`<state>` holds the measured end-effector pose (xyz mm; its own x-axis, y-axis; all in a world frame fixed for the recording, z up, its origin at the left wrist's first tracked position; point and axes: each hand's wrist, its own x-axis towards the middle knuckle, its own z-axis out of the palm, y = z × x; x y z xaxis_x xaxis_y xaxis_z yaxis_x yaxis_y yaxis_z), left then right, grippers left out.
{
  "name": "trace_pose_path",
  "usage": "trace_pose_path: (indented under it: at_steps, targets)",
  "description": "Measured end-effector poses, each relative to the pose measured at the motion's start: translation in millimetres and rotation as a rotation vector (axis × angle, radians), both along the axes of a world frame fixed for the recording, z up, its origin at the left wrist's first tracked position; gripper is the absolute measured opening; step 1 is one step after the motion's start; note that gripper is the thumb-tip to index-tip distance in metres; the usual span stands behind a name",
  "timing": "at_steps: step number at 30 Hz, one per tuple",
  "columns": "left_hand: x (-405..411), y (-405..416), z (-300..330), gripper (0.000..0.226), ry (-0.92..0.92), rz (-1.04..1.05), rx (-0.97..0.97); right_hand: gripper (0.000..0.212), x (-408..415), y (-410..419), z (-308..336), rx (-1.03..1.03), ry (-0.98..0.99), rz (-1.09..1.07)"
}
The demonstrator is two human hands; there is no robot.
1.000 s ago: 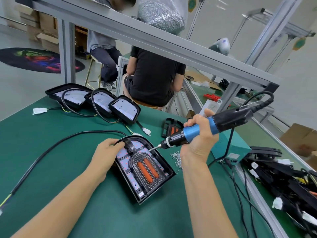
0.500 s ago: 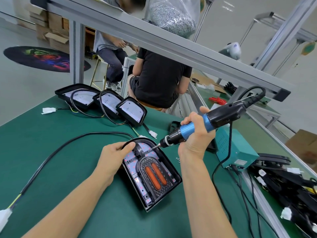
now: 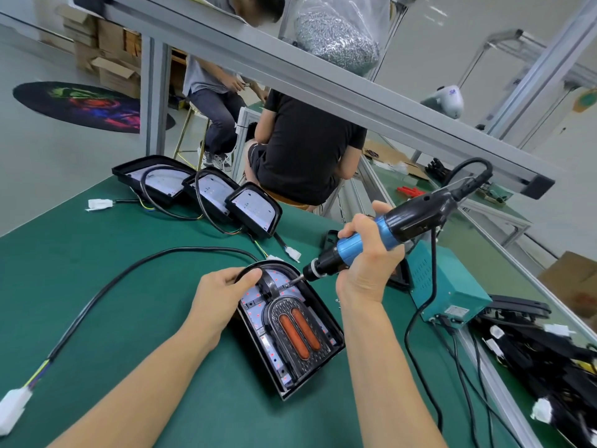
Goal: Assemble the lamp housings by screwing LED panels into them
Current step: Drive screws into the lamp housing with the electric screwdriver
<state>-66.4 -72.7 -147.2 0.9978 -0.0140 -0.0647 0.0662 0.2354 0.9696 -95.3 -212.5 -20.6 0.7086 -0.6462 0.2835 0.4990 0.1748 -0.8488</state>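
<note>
A black arch-shaped lamp housing (image 3: pixel 329 328) lies on the green table in front of me, with a pale LED panel (image 3: pixel 255 305) and two orange strips (image 3: pixel 300 334) inside it. My left hand (image 3: pixel 223 295) grips the housing's top left rim, thumb on the edge. My right hand (image 3: pixel 368 257) holds a blue and black electric screwdriver (image 3: pixel 381 234), tilted down to the left. Its bit touches the panel near the housing's top right.
Three more housings (image 3: pixel 206 192) with looped black cables stand at the table's far left. A long black cable (image 3: pixel 129 273) runs left to a white plug (image 3: pixel 13 412). A teal power box (image 3: pixel 452 282) and a heap of black cables (image 3: pixel 549 354) lie right. Two people sit beyond the table.
The screwdriver bit has come down from above the housing's right side onto the panel at its top right. My left hand stays on the rim. The camera has moved closer.
</note>
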Motion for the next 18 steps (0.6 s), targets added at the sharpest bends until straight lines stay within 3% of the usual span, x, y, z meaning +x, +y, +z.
trace_pose_path:
  at_steps: [8, 18]
  targets:
    - [-2.4, -0.8, 2.0, 0.008, -0.021, 0.016, -0.025, 0.026, 5.2, -2.1, -10.9, -0.141, -0.158, 0.106]
    - [-6.3, 0.8, 4.2, 0.007, -0.039, 0.006, -0.046, 0.037, -0.4, -29.7, -7.0, -0.19, -0.022, 0.332]
